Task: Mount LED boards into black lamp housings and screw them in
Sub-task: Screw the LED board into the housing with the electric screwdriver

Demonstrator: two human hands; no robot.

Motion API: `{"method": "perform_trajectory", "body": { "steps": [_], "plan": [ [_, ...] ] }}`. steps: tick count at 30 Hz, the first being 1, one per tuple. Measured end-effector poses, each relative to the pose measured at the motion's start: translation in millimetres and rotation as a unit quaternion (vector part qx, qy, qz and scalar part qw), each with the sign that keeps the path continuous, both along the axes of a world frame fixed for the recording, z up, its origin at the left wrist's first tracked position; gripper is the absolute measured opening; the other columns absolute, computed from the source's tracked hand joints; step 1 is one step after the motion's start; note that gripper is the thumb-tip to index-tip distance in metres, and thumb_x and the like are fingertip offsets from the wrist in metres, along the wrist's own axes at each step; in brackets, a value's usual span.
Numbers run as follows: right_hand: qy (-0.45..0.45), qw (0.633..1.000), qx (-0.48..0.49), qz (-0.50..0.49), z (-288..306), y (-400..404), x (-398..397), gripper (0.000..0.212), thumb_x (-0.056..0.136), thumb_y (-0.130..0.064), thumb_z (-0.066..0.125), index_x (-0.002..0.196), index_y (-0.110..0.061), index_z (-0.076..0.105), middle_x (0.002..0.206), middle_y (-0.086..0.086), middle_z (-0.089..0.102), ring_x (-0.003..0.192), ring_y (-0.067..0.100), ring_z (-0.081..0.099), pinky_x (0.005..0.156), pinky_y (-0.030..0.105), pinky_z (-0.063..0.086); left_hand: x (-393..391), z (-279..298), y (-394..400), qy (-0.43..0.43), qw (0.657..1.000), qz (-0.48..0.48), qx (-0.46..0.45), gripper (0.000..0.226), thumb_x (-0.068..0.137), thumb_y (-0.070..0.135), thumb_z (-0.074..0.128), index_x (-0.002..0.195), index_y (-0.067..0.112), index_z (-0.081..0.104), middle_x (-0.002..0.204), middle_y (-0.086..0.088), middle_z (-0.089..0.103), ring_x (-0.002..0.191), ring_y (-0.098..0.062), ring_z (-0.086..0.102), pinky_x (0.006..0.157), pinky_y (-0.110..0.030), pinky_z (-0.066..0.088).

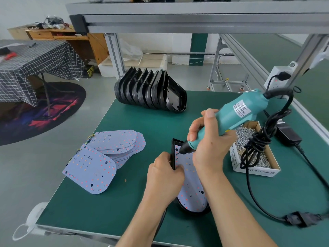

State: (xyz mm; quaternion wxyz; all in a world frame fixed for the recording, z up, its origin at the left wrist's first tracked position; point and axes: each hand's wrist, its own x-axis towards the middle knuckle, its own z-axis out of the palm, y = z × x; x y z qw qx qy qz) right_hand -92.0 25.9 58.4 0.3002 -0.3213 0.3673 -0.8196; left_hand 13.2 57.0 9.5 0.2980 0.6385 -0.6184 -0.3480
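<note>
I see right hand [208,145] gripping drill [235,113], tip on board [193,189] in case [173,154]; left hand [164,177] pinches case edge. Tilted tip may slip, scratch board, poke fingers

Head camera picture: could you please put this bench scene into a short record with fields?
right hand: right hand grips the teal electric screwdriver, tip down on the LED board
left hand: left hand holds the left wall of the black housing
board: lies inside that housing
spare boards: pile of boards to the left
spare housings: row of housings at the far edge
screws: open box of screws to the right
surface: green table
</note>
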Motion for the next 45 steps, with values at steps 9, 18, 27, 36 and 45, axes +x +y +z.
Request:
{"method": "perform_trajectory", "body": {
  "steps": [9, 18, 27, 36, 45],
  "plan": [
    [0.023, 0.999, 0.012, -0.029, 35.0, 9.5, -18.9, 0.021, 0.091, -0.043, 0.068, 0.086, -0.023, 0.065, 0.06, 0.009, 0.061, 0.04, 0.022, 0.046, 0.047, 0.026, 0.04, 3.6, -5.7, -2.8, 0.021, 0.999, 0.003, 0.032, 0.024, 0.089, 0.022, 0.064, 0.075, 0.015, 0.046, 0.063, 0.007, 0.05, 0.059, -0.018, 0.051, 0.05, -0.027, 0.039],
    [0.426, 0.792, 0.434, 0.041, -5.1, 54.7, -86.3, 0.027, 0.101, -0.049, 0.056, 0.101, -0.022, 0.054, 0.086, 0.004, 0.067, 0.074, 0.027, 0.066, 0.071, 0.046, 0.053, 14.4, 0.2, 0.9, 0.173, 0.983, 0.038, 0.05, 0.005, 0.091, 0.018, 0.069, 0.087, 0.017, 0.066, 0.077, 0.0, 0.071, 0.057, -0.006, 0.056, 0.048, -0.013, 0.045],
    [0.589, 0.654, 0.472, -0.05, -28.2, 67.3, -63.6, 0.031, 0.1, -0.042, 0.062, 0.103, -0.016, 0.045, 0.101, 0.012, 0.068, 0.096, 0.038, 0.066, 0.069, 0.039, 0.042, 27.3, 36.0, 11.4, 0.29, 0.957, 0.022, -0.004, 0.015, 0.08, 0.039, 0.069, 0.094, 0.032, 0.071, 0.098, -0.003, 0.077, 0.097, -0.033, 0.071, 0.094, -0.057, 0.057],
    [0.691, 0.528, 0.486, -0.08, -33.5, 79.9, -57.9, 0.025, 0.1, -0.035, 0.054, 0.121, -0.02, 0.05, 0.121, 0.0, 0.062, 0.116, 0.023, 0.06, 0.081, 0.032, 0.05, 31.4, 69.8, 25.7, 0.438, 0.898, 0.002, -0.03, 0.018, 0.086, 0.026, 0.071, 0.103, 0.028, 0.074, 0.116, -0.005, 0.078, 0.11, -0.03, 0.073, 0.099, -0.053, 0.056],
    [0.237, 0.875, 0.322, 0.271, -7.1, 172.5, 28.4, 0.046, 0.09, -0.052, 0.063, 0.134, -0.04, 0.065, 0.12, -0.011, 0.076, 0.115, -0.003, 0.066, 0.095, 0.011, 0.047, 37.4, 117.2, 42.9, 0.522, 0.851, 0.004, -0.061, 0.02, 0.095, 0.01, 0.066, 0.115, 0.011, 0.068, 0.114, -0.01, 0.078, 0.102, -0.028, 0.076, 0.077, -0.035, 0.063]
  ]
}}
